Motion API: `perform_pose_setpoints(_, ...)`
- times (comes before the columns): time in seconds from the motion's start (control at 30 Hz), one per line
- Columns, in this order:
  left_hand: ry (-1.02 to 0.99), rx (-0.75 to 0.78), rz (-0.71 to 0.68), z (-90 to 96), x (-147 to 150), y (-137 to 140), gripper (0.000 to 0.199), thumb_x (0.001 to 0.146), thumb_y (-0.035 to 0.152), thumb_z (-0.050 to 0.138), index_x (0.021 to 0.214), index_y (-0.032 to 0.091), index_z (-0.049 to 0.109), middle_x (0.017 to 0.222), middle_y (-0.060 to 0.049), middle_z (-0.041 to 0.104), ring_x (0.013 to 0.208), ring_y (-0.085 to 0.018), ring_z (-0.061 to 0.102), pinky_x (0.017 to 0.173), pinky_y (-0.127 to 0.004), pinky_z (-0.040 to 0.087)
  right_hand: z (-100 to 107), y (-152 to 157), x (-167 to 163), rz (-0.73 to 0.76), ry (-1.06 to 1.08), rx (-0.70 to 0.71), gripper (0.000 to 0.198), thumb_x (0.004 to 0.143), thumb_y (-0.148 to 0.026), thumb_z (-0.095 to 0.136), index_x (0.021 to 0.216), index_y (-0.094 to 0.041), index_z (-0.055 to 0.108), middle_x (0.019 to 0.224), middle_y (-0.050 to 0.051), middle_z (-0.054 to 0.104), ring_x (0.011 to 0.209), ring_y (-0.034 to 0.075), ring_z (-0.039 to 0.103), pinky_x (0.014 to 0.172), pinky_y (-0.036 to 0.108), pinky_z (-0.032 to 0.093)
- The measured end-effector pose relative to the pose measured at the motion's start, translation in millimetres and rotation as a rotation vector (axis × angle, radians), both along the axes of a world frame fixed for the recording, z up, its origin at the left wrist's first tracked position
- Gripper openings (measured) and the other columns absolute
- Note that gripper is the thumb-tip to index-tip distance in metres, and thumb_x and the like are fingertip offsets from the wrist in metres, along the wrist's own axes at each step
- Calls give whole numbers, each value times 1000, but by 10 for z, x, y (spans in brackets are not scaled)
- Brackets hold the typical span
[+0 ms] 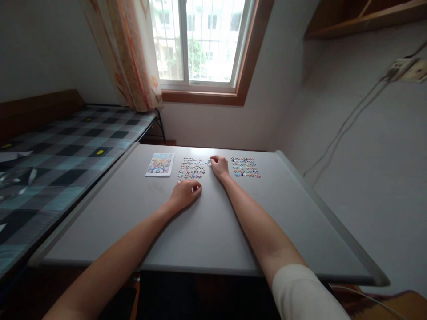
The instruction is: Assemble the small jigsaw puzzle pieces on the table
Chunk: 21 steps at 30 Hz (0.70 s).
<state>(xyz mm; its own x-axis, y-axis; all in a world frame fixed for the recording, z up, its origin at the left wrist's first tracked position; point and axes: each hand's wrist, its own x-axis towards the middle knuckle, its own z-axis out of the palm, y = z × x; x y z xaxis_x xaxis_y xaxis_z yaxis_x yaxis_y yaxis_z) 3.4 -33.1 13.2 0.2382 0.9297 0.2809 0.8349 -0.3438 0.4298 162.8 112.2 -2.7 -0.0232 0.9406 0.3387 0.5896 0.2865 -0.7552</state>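
My right hand (219, 166) reaches to the far middle of the table, its fingers closed in a pinch at a small light-coloured puzzle piece (208, 162). This spot lies between two groups of loose puzzle pieces. The left group (192, 168) is laid out in rows just beyond my left hand (187, 193). That hand rests on the tabletop with curled fingers and the thumb near them; a small pale patch shows inside the curl, too small to name. The right group of puzzle pieces (245, 167) lies in rows to the right of my right hand.
A printed picture sheet (159, 165) lies on the grey table (207, 235), left of the pieces. A bed with a checked cover (110, 133) stands to the left. Beyond are a window (200, 44) and a curtain (128, 58). A cable (347, 122) hangs on the right wall.
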Motion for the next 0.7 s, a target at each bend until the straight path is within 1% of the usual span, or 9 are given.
perform_pose_setpoints(0.3,12,-25,3,22,27,-19,21,83,32,51,84,23,70,79,0,69,67,-14,58,61,-24,40,-26,8,-4,-96,-93,-31,22,81,-20,52,92,-16,71,94,8,71,92,18,64,87,28,45)
perform_pose_setpoints(0.47,16,-51,24,38,33,-26,22,82,32,51,86,23,71,75,0,69,65,-13,58,60,-24,40,-22,-2,-17,-104,-131,-37,23,82,-21,51,92,-17,71,94,7,71,92,18,65,86,26,45)
perform_pose_setpoints(0.7,29,-47,15,20,26,-7,23,83,33,50,87,23,71,78,-1,70,67,-14,59,61,-23,41,-23,-4,-22,-103,-174,-25,25,82,-20,50,96,-18,71,94,7,71,89,17,64,84,26,45)
